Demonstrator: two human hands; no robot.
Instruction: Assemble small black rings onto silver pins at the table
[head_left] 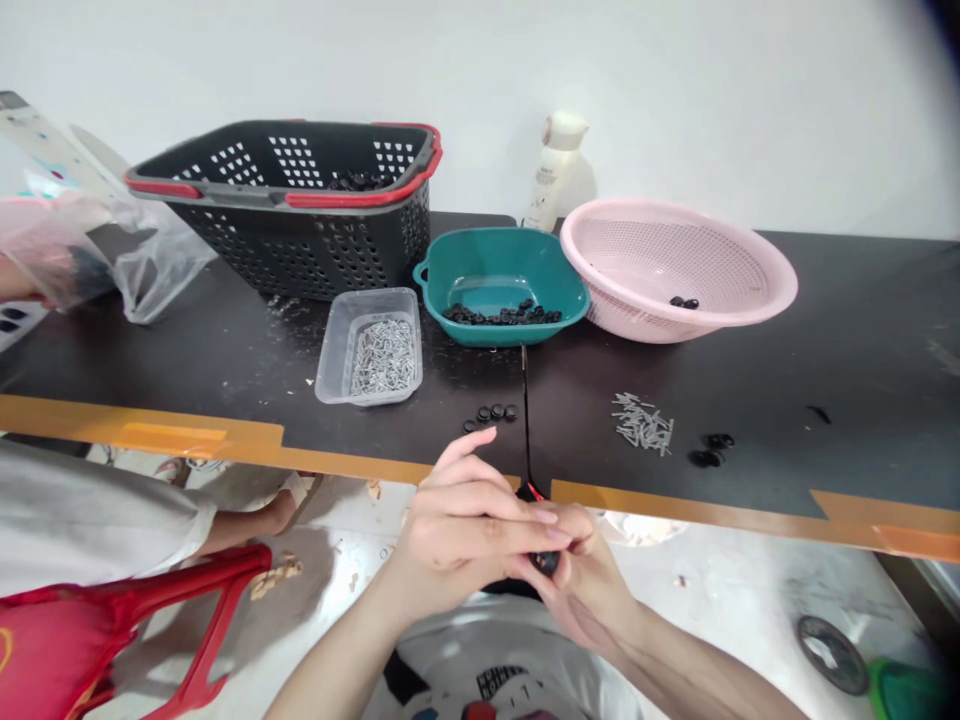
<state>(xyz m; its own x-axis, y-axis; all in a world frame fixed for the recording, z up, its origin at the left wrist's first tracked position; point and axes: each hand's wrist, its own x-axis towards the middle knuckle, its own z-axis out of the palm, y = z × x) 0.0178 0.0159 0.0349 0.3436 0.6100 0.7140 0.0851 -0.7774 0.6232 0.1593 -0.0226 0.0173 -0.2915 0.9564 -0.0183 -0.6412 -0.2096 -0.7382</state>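
Note:
My left hand (469, 525) and my right hand (589, 575) meet just below the table's front edge. Together they pinch a small black ring-shaped part (546, 562); the left fingers lie over it, the right hand cups it from below. The left index finger sticks out toward a short row of black rings (491, 414) on the black table (187, 350). A loose heap of small metal pins (643, 424) lies to the right, with two more black rings (712, 448) beside it.
A clear tub of metal pins (373, 346), a teal bowl of black rings (501, 285), a pink colander (679, 265), a black basket with red handles (300, 200) and a white bottle (555, 165) stand behind. Another person sits at left by a red chair (135, 620).

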